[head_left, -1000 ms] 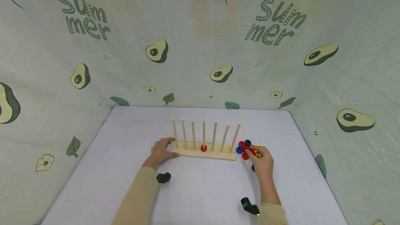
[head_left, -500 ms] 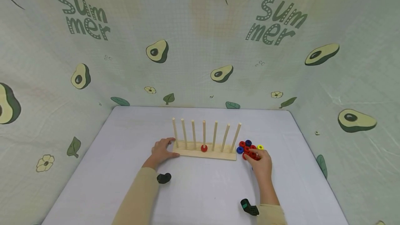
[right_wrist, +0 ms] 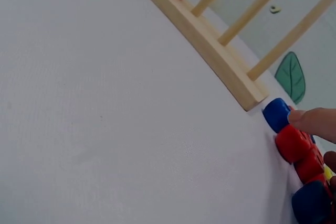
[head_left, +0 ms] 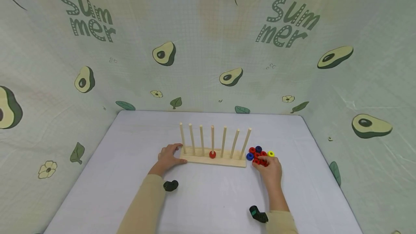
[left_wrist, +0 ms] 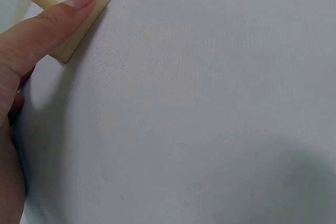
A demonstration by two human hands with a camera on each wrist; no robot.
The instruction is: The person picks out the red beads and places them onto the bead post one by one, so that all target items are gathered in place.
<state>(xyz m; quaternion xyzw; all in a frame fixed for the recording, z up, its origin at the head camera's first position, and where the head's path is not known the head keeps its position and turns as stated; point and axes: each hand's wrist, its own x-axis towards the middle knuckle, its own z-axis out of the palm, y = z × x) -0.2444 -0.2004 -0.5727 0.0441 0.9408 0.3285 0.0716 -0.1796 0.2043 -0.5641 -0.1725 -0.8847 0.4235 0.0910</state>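
A wooden peg rack (head_left: 201, 159) with a row of upright pegs stands on the table, one red bead (head_left: 212, 155) at the foot of its middle peg. My left hand (head_left: 167, 157) grips the rack's left end, thumb (left_wrist: 79, 3) along the front edge and fingers behind. Beyond the rack's right end, my right hand (head_left: 271, 170) reaches over a cluster of beads. Its thumb (right_wrist: 310, 120) is extended beside a blue bead (right_wrist: 276, 114) and a red bead (right_wrist: 292, 143). The other fingers, partly cut off in the right wrist view, hang over more red beads (head_left: 263, 154).
A yellow bead (head_left: 271, 153) and a dark blue one (head_left: 258, 149) lie at the cluster's far side. Another dark blue bead (right_wrist: 312, 203) sits at its near side. The white tabletop (head_left: 208, 198) ends at a cloth backdrop (head_left: 195, 82) printed with avocados.
My right hand has shifted slightly left over the beads, baring the yellow one and covering the near dark blue one in the head view. The left hand keeps its place on the rack.
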